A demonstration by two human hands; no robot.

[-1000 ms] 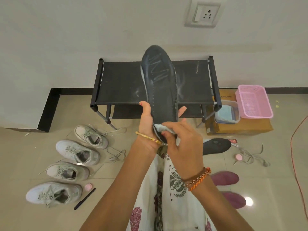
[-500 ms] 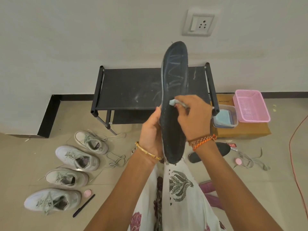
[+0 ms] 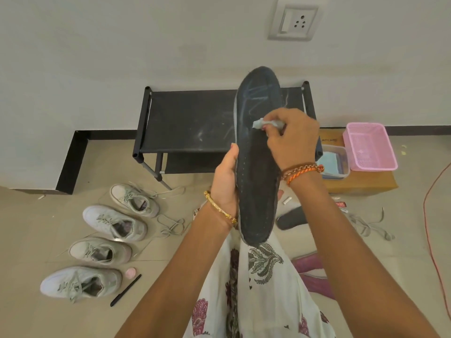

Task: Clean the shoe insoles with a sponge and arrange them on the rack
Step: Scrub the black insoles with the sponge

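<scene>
A dark grey insole [image 3: 257,181] stands upright in front of me, toe end up, with pale wet streaks near its top. My left hand [image 3: 225,181] grips its left edge at mid-length. My right hand [image 3: 290,140] presses a small grey-blue sponge [image 3: 259,123] against the insole's upper part. Behind them stands the black shoe rack [image 3: 190,123], its top shelf bare apart from whitish smears. A second dark insole [image 3: 291,219] lies on the floor at the right, partly hidden by my right arm.
Several white sneakers [image 3: 114,222] lie in a row on the floor at the left, with a black pen [image 3: 125,290] and a pink cap [image 3: 130,273]. On a cardboard box [image 3: 361,182] at the right sit a pink basket [image 3: 369,146] and a clear tub [image 3: 335,162]. Loose laces [image 3: 366,225] and an orange cable [image 3: 429,215] lie at the right.
My right hand has carried the sponge from the insole's heel end up towards its toe end. The insole has tilted more upright and my left hand's grip sits lower on it.
</scene>
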